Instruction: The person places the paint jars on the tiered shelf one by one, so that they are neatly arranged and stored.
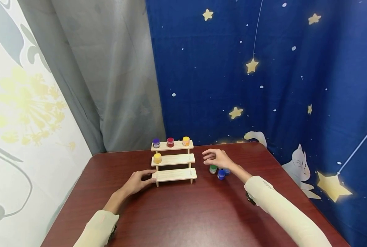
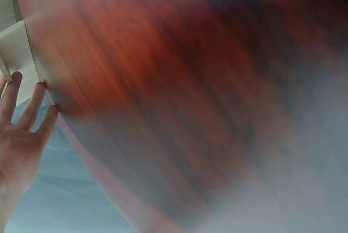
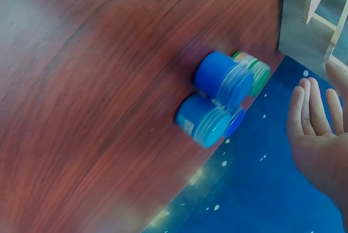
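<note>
My left hand point(image 1: 135, 182) grips the left end of the bottom step of a three-step wooden rack point(image 1: 174, 175), thumb and fingers at the board's end. The left wrist view shows its fingers point(image 2: 32, 108) spread, with fingertips at the rack point(image 2: 19, 54). My right hand point(image 1: 220, 159) hovers empty just above a small group of jars, fingers loosely bent. The group has a green jar point(image 1: 213, 169), a dark blue jar point(image 1: 221, 174) and other blue ones; in the right wrist view, blue jars point(image 3: 217, 78) and a green jar point(image 3: 260, 78) stand beside the hand point(image 3: 321, 140).
On the rack's top step stand a purple jar point(image 1: 156, 143), a red jar point(image 1: 170, 142) and an orange-yellow jar point(image 1: 186, 141). A yellow jar point(image 1: 157, 158) is at the middle step's left end. The dark red table point(image 1: 177, 216) meets grey and blue curtains point(image 1: 202, 85) behind.
</note>
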`<state>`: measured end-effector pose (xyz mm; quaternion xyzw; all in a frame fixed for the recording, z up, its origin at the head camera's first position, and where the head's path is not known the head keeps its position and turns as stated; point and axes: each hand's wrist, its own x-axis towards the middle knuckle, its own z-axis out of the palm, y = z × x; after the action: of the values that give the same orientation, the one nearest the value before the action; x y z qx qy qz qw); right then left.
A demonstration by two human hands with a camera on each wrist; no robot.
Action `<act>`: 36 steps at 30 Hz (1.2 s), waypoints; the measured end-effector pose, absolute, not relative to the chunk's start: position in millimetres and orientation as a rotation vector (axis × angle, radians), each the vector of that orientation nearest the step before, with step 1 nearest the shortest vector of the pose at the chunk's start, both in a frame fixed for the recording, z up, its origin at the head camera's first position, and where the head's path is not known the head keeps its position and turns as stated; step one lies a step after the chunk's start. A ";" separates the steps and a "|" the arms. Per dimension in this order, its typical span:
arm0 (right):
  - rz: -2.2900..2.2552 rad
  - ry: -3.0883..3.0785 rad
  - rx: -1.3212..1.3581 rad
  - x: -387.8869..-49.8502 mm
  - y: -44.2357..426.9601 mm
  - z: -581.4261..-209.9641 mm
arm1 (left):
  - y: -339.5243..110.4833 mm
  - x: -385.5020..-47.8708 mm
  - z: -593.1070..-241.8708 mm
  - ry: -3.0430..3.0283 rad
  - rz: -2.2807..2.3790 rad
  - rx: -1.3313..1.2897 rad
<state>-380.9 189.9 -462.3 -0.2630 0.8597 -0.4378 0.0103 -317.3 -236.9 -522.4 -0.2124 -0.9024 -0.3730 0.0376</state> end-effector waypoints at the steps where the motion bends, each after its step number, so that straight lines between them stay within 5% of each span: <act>1: -1.367 2.686 -0.815 -380.7 192.8 -462.8 | -237.1 -317.3 -522.3 -2.769 -1.140 -0.654; 36: -1.317 2.817 -0.683 -363.1 285.0 -494.7 | -237.5 -317.3 -521.9 -2.779 -1.159 -0.645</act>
<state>-363.1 285.0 -494.7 -0.2146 0.8846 -0.4134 -0.0212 -317.3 -237.5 -521.9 -0.2093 -0.9020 -0.3762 0.0312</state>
